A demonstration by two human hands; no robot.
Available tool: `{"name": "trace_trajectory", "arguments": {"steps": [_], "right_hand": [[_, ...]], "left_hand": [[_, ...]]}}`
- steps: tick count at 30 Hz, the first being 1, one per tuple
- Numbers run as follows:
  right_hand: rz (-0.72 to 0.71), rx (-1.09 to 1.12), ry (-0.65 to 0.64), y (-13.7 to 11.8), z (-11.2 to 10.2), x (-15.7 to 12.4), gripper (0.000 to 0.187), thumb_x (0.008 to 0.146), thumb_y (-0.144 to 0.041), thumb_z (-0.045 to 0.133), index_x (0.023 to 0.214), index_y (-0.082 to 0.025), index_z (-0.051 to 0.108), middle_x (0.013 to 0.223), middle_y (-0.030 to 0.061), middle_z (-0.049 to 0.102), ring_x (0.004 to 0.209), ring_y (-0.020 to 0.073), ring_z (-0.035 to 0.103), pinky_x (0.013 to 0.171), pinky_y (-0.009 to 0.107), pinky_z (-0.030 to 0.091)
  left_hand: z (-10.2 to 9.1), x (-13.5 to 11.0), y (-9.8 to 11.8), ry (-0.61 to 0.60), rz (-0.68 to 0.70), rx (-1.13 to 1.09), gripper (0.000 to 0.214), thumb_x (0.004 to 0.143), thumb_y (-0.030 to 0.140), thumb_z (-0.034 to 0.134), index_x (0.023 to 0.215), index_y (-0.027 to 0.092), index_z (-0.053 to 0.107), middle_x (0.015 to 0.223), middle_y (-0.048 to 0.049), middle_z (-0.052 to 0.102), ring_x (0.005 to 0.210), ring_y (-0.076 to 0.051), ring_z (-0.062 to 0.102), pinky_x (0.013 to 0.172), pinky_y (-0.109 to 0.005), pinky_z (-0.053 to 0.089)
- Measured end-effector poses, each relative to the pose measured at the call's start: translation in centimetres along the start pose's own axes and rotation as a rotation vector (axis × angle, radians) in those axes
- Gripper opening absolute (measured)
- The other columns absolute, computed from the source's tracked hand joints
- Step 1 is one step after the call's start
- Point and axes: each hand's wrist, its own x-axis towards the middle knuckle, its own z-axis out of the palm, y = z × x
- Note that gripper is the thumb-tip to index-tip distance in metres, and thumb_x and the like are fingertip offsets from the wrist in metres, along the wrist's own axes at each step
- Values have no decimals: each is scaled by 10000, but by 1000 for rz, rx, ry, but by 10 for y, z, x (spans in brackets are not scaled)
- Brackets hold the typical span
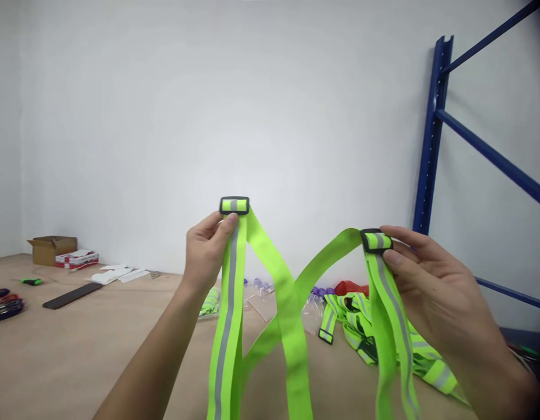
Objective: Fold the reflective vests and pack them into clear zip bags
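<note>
Pinching in both hands [207,248] [436,280] black rectangular plastic buckles [234,199] on lime-green fabric straps [291,315], hanging lengthwise below, seemingly past view.

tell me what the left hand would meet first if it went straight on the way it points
Beyond the green strap and black slider the left hand holds, probably the white wall, though how far off is unclear from this view.
</note>
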Motion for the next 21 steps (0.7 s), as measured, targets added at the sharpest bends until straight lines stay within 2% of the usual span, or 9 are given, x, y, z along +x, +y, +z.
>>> {"name": "trace_trajectory", "arguments": {"steps": [3,6,8,10,13,15,17,19,21], "right_hand": [[58,-15,-50,30,4,11,388,656,-410,861,1009,-310,735,898,14,740,676,168,658,511,255,514],[196,-130,-123,84,3,19,462,675,-435,817,1083,-249,706,941,39,742,652,166,643,504,264,490],[309,-237,-126,126,0,19,471,687,-439,773,1106,-240,686,987,39,743,686,167,655,519,257,494],[384,-287,-132,164,-5,15,414,699,-399,730,1070,-218,689,971,53,747,719,184,674,540,270,515],[463,-351,-158,209,-10,6,356,714,-326,668,1054,-224,692,997,65,755,803,217,711,607,312,567],[500,-402,-186,232,-12,0,366,713,-275,638,1072,-229,691,1087,85,747,930,247,721,651,324,582],[525,-459,-217,252,-14,-2,400,711,-238,617,1105,-227,685,1204,109,715,1095,282,685,696,336,587],[534,-519,-247,268,-18,-3,430,708,-208,609,1132,-214,679,1301,131,668,1233,307,611,785,368,581],[535,-580,-278,277,-23,-3,447,701,-188,623,1145,-190,679,1338,152,642,1281,329,569,917,426,540]], "left_hand": [[1,3,-36,-111,-125,90,347,826,487,731,943,161,732,667,9,634,525,-99,542,437,-178,387],[-1,-3,-87,-251,-375,247,429,940,486,570,1236,177,599,864,-41,691,648,-128,627,555,-209,490],[-4,-13,-122,-300,-486,309,534,964,423,537,1414,154,435,881,-61,681,620,-134,622,573,-247,515],[-8,-27,-154,-359,-580,368,662,956,382,555,1505,129,286,925,-94,685,651,-156,648,617,-288,544],[-18,-48,-193,-424,-654,480,717,939,343,580,1524,127,227,1117,-177,673,832,-209,693,728,-336,560],[-23,-59,-210,-457,-665,557,684,928,317,579,1504,121,266,1263,-237,616,979,-265,684,800,-383,555],[-26,-68,-218,-496,-634,619,604,926,294,555,1466,127,342,1387,-256,535,1114,-312,639,899,-438,527],[-31,-79,-217,-562,-567,647,491,940,283,514,1406,149,440,1445,-214,502,1199,-317,590,995,-458,479],[-38,-90,-205,-658,-495,645,390,954,288,490,1326,181,536,1412,-150,552,1224,-295,569,1052,-441,443]]}}
